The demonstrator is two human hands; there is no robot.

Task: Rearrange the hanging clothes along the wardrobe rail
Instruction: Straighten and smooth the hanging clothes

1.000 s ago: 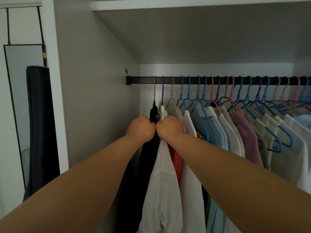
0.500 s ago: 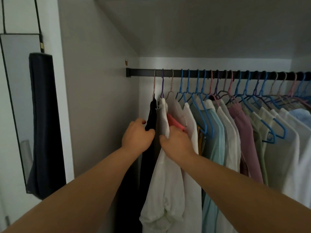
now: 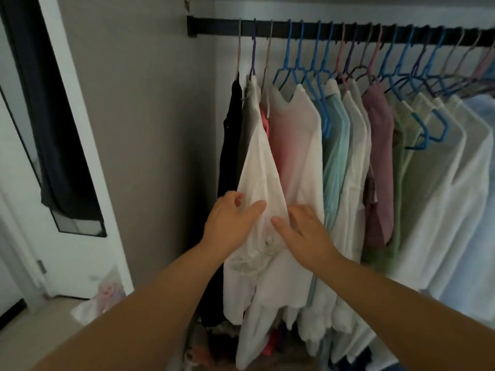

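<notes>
A black rail point(image 3: 348, 32) runs across the top of the wardrobe, packed with several hangers and clothes. At its left end hang a black garment point(image 3: 230, 135), then a white shirt point(image 3: 261, 167), then a pale pink top point(image 3: 294, 140). My left hand point(image 3: 231, 220) lies flat on the white shirt's left side with the fingers spread. Fingers also apart, my right hand point(image 3: 302, 234) presses on the shirt's right side. Neither hand grips the cloth.
Mint, white, mauve, green and pale blue clothes point(image 3: 380, 156) fill the rail to the right on blue and pink hangers. The grey wardrobe side wall point(image 3: 150, 129) stands at the left. A dark cloth point(image 3: 51, 129) hangs outside over a mirror. Items lie on the wardrobe floor point(image 3: 214, 344).
Both hands have let go near the hanger necks and slid down the white shirt to its middle, opening flat. The view has tilted downward.
</notes>
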